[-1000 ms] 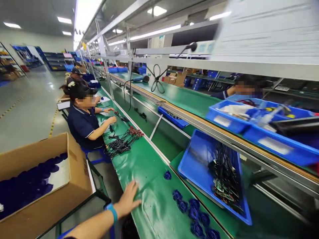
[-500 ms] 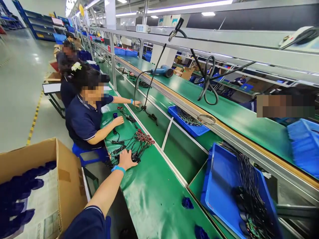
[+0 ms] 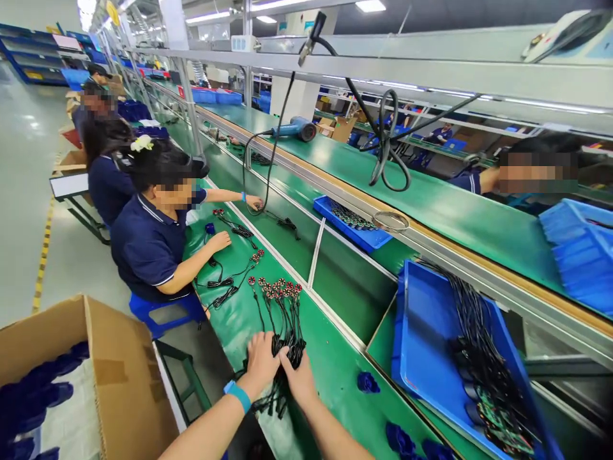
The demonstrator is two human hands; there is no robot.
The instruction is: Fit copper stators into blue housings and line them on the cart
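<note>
On the green worktop, a bunch of black cables [image 3: 287, 326] lies with round red-and-silver ends [image 3: 278, 289] fanned out on its far side. My left hand [image 3: 261, 363], with a blue band at the wrist, grips the bunch from the left. From the right, my right hand [image 3: 299, 378] closes on the same bunch, its thumb across the cables. Loose cable ends [image 3: 274, 401] stick out below, between my wrists. Some cables are hidden under my fingers. A few separate coiled cables [image 3: 225, 294] lie farther left, near a co-worker's arm.
Dark blue plastic parts [image 3: 368, 382] lie on the worktop at right. A blue tray [image 3: 407, 332] holds cables with black round parts. A cardboard box [image 3: 124, 377] with blue parts stands at left. A co-worker [image 3: 153, 236] sits beyond it. A metal frame [image 3: 345, 322] edges the worktop.
My left hand has drawn the cable bunch nearer along the worktop, away from the co-worker. My right hand has come into view and closed on the bunch. The view has shifted slightly.
</note>
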